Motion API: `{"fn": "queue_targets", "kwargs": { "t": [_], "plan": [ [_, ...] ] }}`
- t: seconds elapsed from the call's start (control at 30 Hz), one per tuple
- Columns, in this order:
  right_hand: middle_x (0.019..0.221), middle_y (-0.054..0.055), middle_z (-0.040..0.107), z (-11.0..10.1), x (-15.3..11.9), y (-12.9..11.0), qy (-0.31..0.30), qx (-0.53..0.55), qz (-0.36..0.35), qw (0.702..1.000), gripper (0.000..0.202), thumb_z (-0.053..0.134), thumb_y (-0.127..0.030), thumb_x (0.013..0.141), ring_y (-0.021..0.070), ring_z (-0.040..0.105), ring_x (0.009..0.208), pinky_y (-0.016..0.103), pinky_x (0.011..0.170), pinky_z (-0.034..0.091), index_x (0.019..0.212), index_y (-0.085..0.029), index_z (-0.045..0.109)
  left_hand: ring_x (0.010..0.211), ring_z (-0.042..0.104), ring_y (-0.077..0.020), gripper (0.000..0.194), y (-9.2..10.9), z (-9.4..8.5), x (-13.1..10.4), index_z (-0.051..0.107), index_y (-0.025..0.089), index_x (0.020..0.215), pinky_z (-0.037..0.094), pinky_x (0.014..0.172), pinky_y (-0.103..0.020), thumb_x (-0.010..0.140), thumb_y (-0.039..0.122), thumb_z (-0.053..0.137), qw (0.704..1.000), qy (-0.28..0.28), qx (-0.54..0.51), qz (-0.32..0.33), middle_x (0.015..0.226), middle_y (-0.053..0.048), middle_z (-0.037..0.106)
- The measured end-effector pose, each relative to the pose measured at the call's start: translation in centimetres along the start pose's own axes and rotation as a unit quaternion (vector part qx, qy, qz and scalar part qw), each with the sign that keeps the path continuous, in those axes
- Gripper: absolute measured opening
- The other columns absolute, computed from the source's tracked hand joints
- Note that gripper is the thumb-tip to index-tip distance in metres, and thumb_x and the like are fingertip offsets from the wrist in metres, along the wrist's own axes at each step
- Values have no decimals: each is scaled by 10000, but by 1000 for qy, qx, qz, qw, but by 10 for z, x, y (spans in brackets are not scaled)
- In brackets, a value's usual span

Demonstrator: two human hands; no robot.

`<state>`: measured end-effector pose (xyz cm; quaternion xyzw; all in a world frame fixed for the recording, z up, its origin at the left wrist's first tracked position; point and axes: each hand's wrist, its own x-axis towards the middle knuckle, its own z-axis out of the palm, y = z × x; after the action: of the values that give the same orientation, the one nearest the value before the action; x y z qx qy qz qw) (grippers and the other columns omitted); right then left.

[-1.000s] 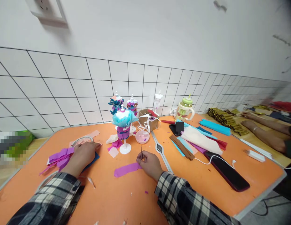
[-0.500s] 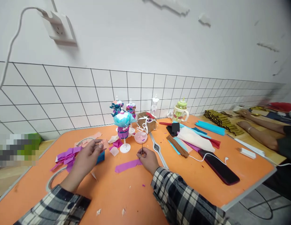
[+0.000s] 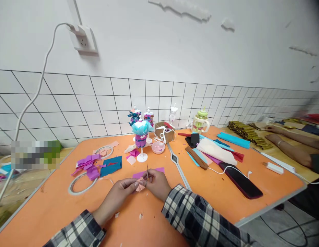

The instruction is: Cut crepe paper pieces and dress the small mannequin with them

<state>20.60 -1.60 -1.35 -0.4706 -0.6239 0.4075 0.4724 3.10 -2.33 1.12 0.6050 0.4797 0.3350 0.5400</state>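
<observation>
My left hand (image 3: pixel 120 192) pinches a small piece of peach-pink crepe paper (image 3: pixel 140 186) low over the table. My right hand (image 3: pixel 157 184) meets it from the right, its fingers closed on small scissors (image 3: pixel 147 170) whose thin blades point away from me. The fingers of both hands are at the pink piece. A purple paper strip (image 3: pixel 159 169) lies flat just behind them. Beyond it stands a small white dress form (image 3: pixel 142 157) in a purple bodice with a light-blue ruffle on top. A pink bowl (image 3: pixel 158 147) sits to its right.
On the left lie double-sided tape rolls (image 3: pixel 71 188), purple paper pieces (image 3: pixel 90 161) and a dark-blue paper piece (image 3: pixel 111 167). At right are paper strips, a phone (image 3: pixel 240 181) and a green-lidded cup (image 3: pixel 200 121). A co-worker's arms (image 3: pixel 285 145) rest at far right.
My left hand has come right and nearer with the pink paper, meeting my right hand. The right hand, with the scissors, has shifted slightly left. The view has turned a little left.
</observation>
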Motion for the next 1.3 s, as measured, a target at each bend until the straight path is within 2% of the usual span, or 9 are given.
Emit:
{"fn": "queue_targets", "kwargs": {
  "t": [0.13,0.3,0.43,0.53,0.63,0.7,0.9,1.13,1.3],
  "plan": [
    [677,-21,569,-1,5,6,-17,95,45,994,167,706,-262,685,94,481,600,212,551,401,782,-159,617,795,616,-248,388,1,-1,-1,744,168,786,496,755,-332,715,540,662,1000,22,5,-4,767,-49,711],
    [659,-16,545,-7,8,6,-36,114,84,989,302,688,-410,697,94,451,525,189,390,384,829,-159,582,734,597,-212,398,0,-3,-2,662,173,708,518,734,-324,686,571,681,997,78,-25,-4,677,-7,622],
    [653,-17,551,-5,5,3,-65,129,97,985,356,701,-452,677,89,470,509,194,373,429,831,-152,586,851,622,-220,371,1,2,-7,640,203,904,545,769,-344,751,540,646,991,66,-113,-10,882,-28,634],
    [660,-20,555,-1,2,1,-86,144,104,980,375,717,-461,663,89,498,525,201,395,468,835,-152,589,835,621,-219,421,2,7,-9,628,210,1019,540,704,-319,733,514,679,995,29,-90,-14,908,-38,644],
    [670,-23,558,1,1,1,-94,167,113,975,388,737,-447,642,88,514,535,205,414,489,850,-156,587,655,567,-177,366,2,8,-7,638,182,829,479,617,-269,684,509,718,999,40,-23,7,672,7,605],
    [670,-24,557,1,1,1,-87,160,117,976,378,738,-428,638,86,513,535,205,418,492,855,-157,592,604,539,-163,366,2,7,-6,618,177,720,441,591,-255,686,532,702,998,62,-4,15,610,17,585],
    [658,-17,566,-7,4,0,-63,112,114,985,269,688,-351,682,81,487,517,181,391,453,864,-161,633,629,570,-181,403,4,4,-7,659,170,723,467,620,-271,707,573,659,997,78,-4,13,617,-4,612],
    [646,-16,557,-18,8,0,-33,85,100,991,218,671,-309,695,88,476,522,176,385,419,849,-157,640,799,654,-247,470,-9,-1,0,716,157,901,530,780,-371,665,564,698,995,70,-58,-28,825,-72,726],
    [781,25,621,-18,4,-5,-72,113,106,985,334,728,-357,638,116,539,616,197,421,464,885,-156,629,992,651,-268,433,-8,5,-4,702,190,1004,524,891,-398,691,489,708,990,36,-136,-30,1086,-94,716]
  ]
}}
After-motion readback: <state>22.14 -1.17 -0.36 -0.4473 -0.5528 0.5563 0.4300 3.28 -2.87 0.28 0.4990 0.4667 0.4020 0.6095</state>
